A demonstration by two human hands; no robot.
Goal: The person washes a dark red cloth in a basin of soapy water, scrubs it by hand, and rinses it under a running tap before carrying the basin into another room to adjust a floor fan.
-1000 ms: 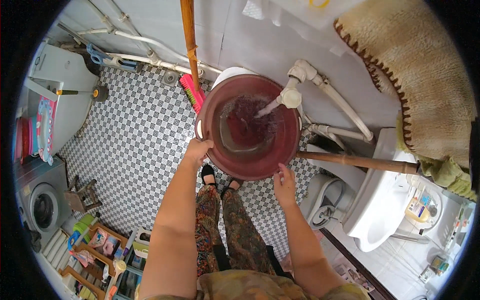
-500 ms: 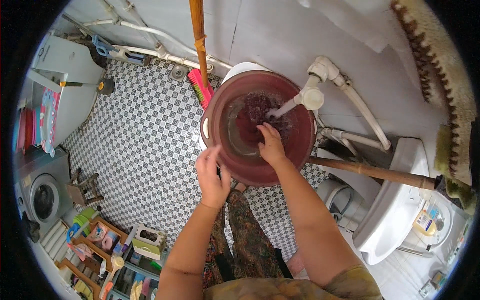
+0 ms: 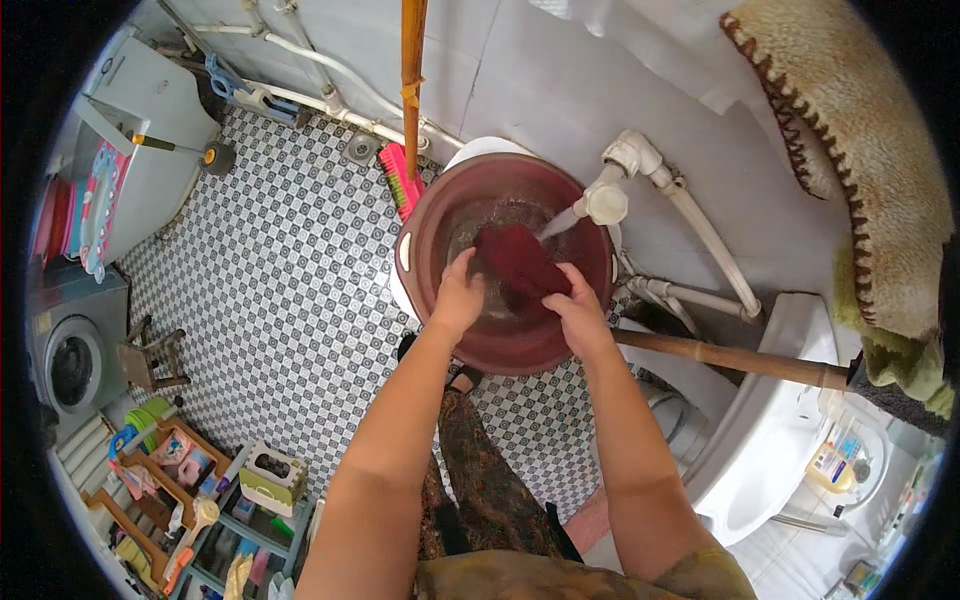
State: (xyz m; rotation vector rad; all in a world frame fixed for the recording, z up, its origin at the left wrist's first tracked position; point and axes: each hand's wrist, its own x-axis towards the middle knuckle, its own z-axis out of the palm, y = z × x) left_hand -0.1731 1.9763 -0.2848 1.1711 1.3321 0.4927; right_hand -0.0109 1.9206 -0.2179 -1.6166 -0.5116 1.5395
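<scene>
Head view: our left hand (image 3: 460,300) just joined our right hand (image 3: 580,318) over the maroon tub (image 3: 500,352), so the dark red cloth (image 3: 513,257) now spreads between them, near the running spout (image 3: 606,202). Right fingers (image 3: 577,279) pinch its edge; left ones curl, can't tell if gripping.

A dark red cloth (image 3: 515,258) is bunched into a loose, rumpled mass, and its near right corner is drawn out toward the right wall of a round, wine-coloured basin (image 3: 455,195). The cloth is contained within the rim, about the middle. The basin is set upright with its mouth turned up, and its left rim is pierced by a pale oval handle slot (a similar one can be made out on the right). Its depth cannot be judged.
</scene>
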